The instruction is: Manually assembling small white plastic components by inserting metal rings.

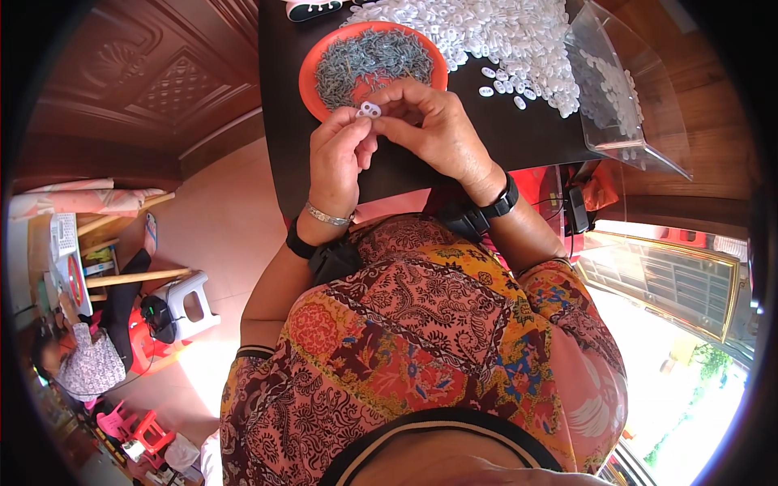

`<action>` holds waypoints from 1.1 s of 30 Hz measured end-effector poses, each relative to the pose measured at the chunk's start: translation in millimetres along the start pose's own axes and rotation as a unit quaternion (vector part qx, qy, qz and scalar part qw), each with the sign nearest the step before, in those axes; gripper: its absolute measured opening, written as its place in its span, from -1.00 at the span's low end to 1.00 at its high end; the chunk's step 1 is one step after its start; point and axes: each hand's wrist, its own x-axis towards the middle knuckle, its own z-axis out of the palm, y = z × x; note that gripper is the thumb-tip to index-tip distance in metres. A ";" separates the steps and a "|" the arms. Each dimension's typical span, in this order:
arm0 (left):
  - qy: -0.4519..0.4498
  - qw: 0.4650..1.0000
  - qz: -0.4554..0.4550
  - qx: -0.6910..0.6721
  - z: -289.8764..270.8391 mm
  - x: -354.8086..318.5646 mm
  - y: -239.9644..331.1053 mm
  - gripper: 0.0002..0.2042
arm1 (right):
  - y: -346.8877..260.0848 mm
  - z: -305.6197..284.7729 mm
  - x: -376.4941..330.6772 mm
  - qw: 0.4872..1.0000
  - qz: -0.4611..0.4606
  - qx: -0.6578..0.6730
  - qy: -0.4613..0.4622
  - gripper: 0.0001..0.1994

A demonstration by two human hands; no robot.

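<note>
Between my two hands, at the near edge of a red plastic bowl (306, 71), is a small white oval plastic piece with dark holes (370, 108). The thumb and fingers of my left hand (336, 158) pinch it from the left. My right hand (444, 134) closes on its right side with thumb and forefinger; whether a screw is in those fingertips is too small to tell. Many small grey metal screws (373, 55) fill the bowl. A large heap of similar white oval pieces (510, 36) lies to the right of the bowl, with several loose ones (501, 85) at its near side.
Everything stands on a dark table (519, 134). A clear plastic bin (628, 105) lies at its right edge beside the heap. Part of a shoe (312, 8) shows at the far left edge. On the floor at left are a grey stool (198, 304) and another person (93, 360).
</note>
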 end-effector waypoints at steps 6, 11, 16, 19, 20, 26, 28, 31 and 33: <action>0.003 0.999 -0.004 -0.043 4.8 3.4 -1.9 -0.79 | -1.3 4.0 -3.1 0.991 -0.052 -0.119 0.039 -0.73; -0.034 0.998 0.007 -0.047 3.4 3.3 0.4 -0.77 | -5.7 1.9 -2.2 0.990 -0.065 -0.124 0.033 -0.76; -0.022 1.000 -0.005 -0.014 7.0 4.7 2.6 -0.76 | -8.8 1.3 -1.9 0.986 -0.084 -0.140 0.023 -0.75; 0.002 1.000 -0.010 0.013 11.3 3.8 4.7 -0.75 | -9.5 5.7 -0.7 0.973 -0.119 -0.196 0.039 -0.74; -0.005 1.000 0.000 0.018 11.9 3.9 4.1 -0.74 | -7.1 7.6 0.0 0.962 -0.134 -0.234 0.046 -0.74; -0.007 0.999 0.041 -0.012 7.4 3.8 -2.2 -0.72 | -6.2 11.4 0.4 0.959 -0.134 -0.247 0.047 -0.75; -0.004 0.998 0.052 -0.038 6.5 3.5 -2.3 -0.70 | -5.3 11.7 0.3 0.968 -0.127 -0.212 0.041 -0.76; -0.003 0.998 0.052 -0.034 6.0 2.5 0.6 -0.70 | -7.4 11.4 -0.4 0.976 -0.126 -0.174 0.034 -0.79; 0.006 0.998 0.059 -0.018 7.5 0.9 3.3 -0.71 | -11.4 10.4 -1.5 0.977 -0.105 -0.187 0.013 -0.75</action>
